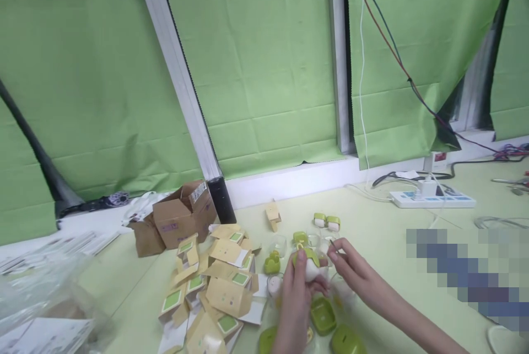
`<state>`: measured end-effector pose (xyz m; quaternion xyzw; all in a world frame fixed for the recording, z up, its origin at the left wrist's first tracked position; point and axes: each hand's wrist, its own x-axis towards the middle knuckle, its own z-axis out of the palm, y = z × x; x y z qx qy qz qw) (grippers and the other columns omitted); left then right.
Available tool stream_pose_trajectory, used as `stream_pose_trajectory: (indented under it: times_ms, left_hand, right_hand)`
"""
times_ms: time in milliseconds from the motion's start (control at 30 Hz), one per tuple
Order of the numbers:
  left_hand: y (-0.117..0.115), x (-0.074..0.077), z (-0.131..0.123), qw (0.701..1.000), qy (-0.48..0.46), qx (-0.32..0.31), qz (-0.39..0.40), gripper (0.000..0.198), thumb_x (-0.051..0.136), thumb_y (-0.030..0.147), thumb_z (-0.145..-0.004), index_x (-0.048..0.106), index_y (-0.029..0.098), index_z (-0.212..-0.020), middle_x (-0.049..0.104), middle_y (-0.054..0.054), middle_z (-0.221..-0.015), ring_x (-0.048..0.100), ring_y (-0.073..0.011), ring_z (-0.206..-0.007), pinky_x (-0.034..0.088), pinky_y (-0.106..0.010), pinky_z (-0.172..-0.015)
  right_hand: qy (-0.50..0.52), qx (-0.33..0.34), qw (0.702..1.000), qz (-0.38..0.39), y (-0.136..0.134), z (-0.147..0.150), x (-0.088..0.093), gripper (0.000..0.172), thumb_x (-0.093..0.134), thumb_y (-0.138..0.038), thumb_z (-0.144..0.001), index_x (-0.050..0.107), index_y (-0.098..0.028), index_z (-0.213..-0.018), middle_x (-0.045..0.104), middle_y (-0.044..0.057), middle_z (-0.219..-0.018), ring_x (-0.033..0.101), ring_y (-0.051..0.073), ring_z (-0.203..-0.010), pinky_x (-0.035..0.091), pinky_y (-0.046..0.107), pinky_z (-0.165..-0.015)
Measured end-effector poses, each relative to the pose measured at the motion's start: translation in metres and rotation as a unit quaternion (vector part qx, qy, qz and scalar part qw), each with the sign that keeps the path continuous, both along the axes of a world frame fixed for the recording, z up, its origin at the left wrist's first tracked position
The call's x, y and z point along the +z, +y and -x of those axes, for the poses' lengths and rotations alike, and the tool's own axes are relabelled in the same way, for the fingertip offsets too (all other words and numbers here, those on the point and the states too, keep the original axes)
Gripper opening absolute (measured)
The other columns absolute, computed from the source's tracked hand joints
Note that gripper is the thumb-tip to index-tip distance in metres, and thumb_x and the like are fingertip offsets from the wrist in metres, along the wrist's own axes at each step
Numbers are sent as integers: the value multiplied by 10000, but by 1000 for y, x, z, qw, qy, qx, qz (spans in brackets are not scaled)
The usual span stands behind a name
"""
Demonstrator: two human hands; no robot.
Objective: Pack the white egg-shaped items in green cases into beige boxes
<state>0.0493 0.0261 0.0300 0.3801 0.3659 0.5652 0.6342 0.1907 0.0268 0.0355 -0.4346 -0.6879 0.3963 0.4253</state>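
Cartons (225, 296) piled nr grn tubs (323, 316); L hand (294, 290) grips wht/grn case (314, 270), R hand (353, 266) pinches thin dark tool (334, 246).

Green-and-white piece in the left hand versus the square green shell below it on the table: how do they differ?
The green-and-white piece shows two colours; the green shell shows only green. The piece is gripped by the left hand, while the shell lies on the table. The shell's hollow faces up; the piece shows a rounded white side. Both share a similar yellowish green.
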Motion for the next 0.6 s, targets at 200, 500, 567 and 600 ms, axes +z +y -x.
stream_pose_trajectory:
  times_ms: [200,500,567,600]
  left_hand:
    - [-1,-12,0,996,-64,38,56,366,624,517,-723,506,185,-823,549,30,-670,436,-66,-511,365,-196,-512]
    - [-3,-13,-4,997,-74,-7,27,335,673,387,-725,473,182,-898,560,29,-681,477,-72,-537,355,-199,-491]
    - [-5,-12,-6,997,-68,-5,34,352,687,367,-712,459,187,-910,563,28,-682,485,-77,-536,363,-205,-492]
    - [-6,-12,-8,997,-65,-2,39,365,698,361,-699,453,190,-908,558,33,-672,485,-79,-530,364,-207,-490]
  right_hand:
    - [-181,10,979,-96,-11,0,-12,254,227,-364,-956,420,-246,-839,562,-3,-745,543,163,-653,369,263,-587]
    - [-240,-39,960,-135,-15,5,-9,288,249,-287,-944,503,-229,-823,638,28,-779,621,181,-692,411,256,-586]
    - [-239,-52,961,-131,-15,5,-13,269,251,-278,-939,509,-225,-994,663,26,-758,641,185,-646,424,254,-561]
    - [-240,-60,960,-135,-15,5,-16,289,256,-259,-933,471,-221,-1123,672,25,-756,648,185,-621,430,252,-546]
